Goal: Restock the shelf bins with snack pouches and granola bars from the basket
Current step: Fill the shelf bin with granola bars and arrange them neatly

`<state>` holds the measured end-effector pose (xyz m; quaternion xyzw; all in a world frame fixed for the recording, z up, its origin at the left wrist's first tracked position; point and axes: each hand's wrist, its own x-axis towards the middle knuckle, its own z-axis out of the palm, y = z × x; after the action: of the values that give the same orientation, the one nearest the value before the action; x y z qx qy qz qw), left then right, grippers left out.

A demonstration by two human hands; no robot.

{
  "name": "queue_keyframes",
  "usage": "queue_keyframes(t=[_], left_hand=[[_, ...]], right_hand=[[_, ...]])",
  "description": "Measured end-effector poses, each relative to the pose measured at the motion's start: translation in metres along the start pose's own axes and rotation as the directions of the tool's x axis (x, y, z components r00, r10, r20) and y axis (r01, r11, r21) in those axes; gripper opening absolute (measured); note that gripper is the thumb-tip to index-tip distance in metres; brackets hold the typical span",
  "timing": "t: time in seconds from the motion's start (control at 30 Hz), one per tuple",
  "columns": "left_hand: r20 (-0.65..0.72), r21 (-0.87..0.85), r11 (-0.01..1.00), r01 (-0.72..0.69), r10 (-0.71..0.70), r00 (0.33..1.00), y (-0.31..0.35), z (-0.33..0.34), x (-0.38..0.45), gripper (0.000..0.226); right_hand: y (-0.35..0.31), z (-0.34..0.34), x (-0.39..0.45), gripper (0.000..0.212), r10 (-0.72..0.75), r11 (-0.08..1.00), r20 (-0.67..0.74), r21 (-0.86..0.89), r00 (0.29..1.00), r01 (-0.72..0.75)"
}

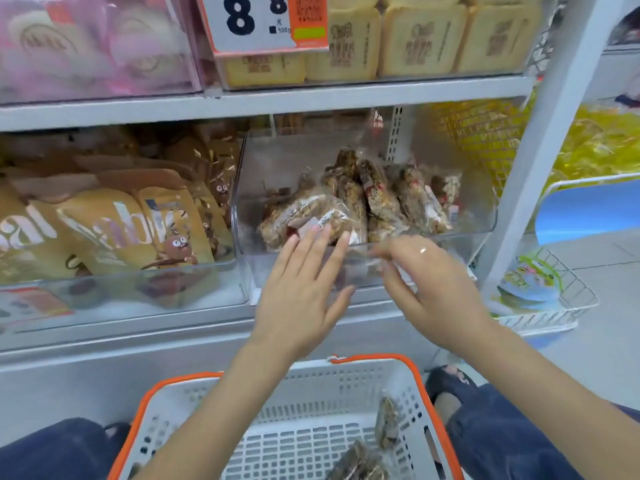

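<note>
Left hand (301, 289) flat, fingers spread wide, steadying granola bars (311, 216) in clear bin (478, 223); right hand (429, 282) loosely curled, seemingly empty, by rim

a shop: shelves (311, 95) of packaged snacks in clear bins (363, 258), a price sign (256, 26), a shopping basket (408, 368).

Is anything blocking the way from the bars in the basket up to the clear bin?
Nothing visible. The bin is open on top, and both hands, left and right, hover at its front above the basket bars.
</note>
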<state>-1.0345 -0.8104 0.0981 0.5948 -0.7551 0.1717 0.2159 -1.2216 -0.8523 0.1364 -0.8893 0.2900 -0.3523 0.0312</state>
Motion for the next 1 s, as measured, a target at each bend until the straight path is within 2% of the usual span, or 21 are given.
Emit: queue_keyframes(t=[0.07,0.13,0.17,0.2,0.23,0.3,0.33,0.37,0.4,0.47,0.5,0.53,0.63,0.7,0.8,0.87,0.9,1.0], left_hand=[[-0.123,-0.045,0.999,-0.029,0.024,0.992,0.000,-0.003,-0.003,0.053],[-0.235,-0.091,0.994,-0.054,0.032,0.971,0.004,-0.002,-0.008,0.046],[-0.249,-0.100,0.992,-0.081,0.053,0.967,0.007,0.003,-0.017,0.045],[-0.230,-0.121,0.988,-0.099,0.069,0.971,0.010,0.014,-0.030,0.044],[-0.175,-0.156,0.984,-0.090,0.062,0.983,0.014,0.029,-0.047,0.044],[0.010,-0.212,0.977,0.001,0.002,1.000,0.020,0.071,-0.090,0.044],[0.139,-0.228,0.971,0.074,-0.043,0.989,0.025,0.092,-0.112,0.045],[0.294,-0.241,0.955,0.174,-0.099,0.951,0.029,0.110,-0.133,0.046],[0.465,-0.234,0.926,0.296,-0.161,0.871,0.033,0.127,-0.153,0.048],[0.765,-0.163,0.867,0.472,-0.190,0.615,0.042,0.157,-0.195,0.054],[0.851,-0.133,0.841,0.524,-0.173,0.495,0.047,0.170,-0.213,0.057],[0.900,-0.117,0.811,0.573,-0.158,0.407,0.053,0.181,-0.229,0.058],[0.961,-0.095,0.723,0.685,-0.114,0.253,0.069,0.208,-0.254,0.066],[0.971,-0.102,0.710,0.697,-0.081,0.224,0.078,0.223,-0.260,0.083],[0.968,-0.019,0.863,0.505,-0.111,0.226,0.088,0.239,-0.258,0.103],[0.965,0.048,0.908,0.416,-0.150,0.217,0.096,0.240,-0.254,0.112],[0.958,0.084,0.908,0.411,-0.187,0.218,0.099,0.243,-0.256,0.115],[0.903,0.187,0.883,0.431,-0.327,0.279,0.103,0.246,-0.266,0.112]], right_hand=[[-0.006,0.031,-0.045,0.017,-0.008,1.000,0.103,-0.018,0.995,0.010],[-0.003,0.065,-0.092,0.018,0.008,0.999,0.297,-0.049,0.955,0.007],[0.001,0.082,-0.112,0.023,0.033,0.998,0.450,-0.063,0.893,-0.005],[0.008,0.099,-0.131,0.031,0.085,0.995,0.601,-0.086,0.795,-0.042],[0.016,0.116,-0.148,0.039,0.171,0.985,0.711,-0.128,0.682,-0.114],[0.032,0.143,-0.174,0.051,0.327,0.941,0.815,-0.235,0.478,-0.244],[0.038,0.153,-0.181,0.054,0.369,0.922,0.824,-0.266,0.430,-0.281],[0.042,0.163,-0.187,0.056,0.390,0.912,0.828,-0.285,0.404,-0.295],[0.046,0.174,-0.193,0.058,0.387,0.913,0.836,-0.289,0.388,-0.287],[0.049,0.195,-0.207,0.065,0.337,0.935,0.876,-0.266,0.346,-0.236],[0.050,0.206,-0.218,0.069,0.298,0.947,0.902,-0.238,0.314,-0.214],[0.049,0.215,-0.229,0.074,0.249,0.959,0.922,-0.192,0.297,-0.209],[0.039,0.225,-0.259,0.093,0.188,0.960,0.957,-0.133,0.219,-0.244],[0.032,0.225,-0.266,0.099,0.210,0.954,0.964,-0.165,0.163,-0.250],[0.025,0.233,-0.262,0.095,0.271,0.942,0.951,-0.230,0.146,-0.245],[0.024,0.244,-0.263,0.090,0.315,0.921,0.939,-0.267,0.138,-0.283],[0.022,0.248,-0.262,0.088,0.312,0.917,0.941,-0.262,0.132,-0.300],[0.014,0.257,-0.256,0.077,0.227,0.928,0.964,-0.171,0.139,-0.330]])
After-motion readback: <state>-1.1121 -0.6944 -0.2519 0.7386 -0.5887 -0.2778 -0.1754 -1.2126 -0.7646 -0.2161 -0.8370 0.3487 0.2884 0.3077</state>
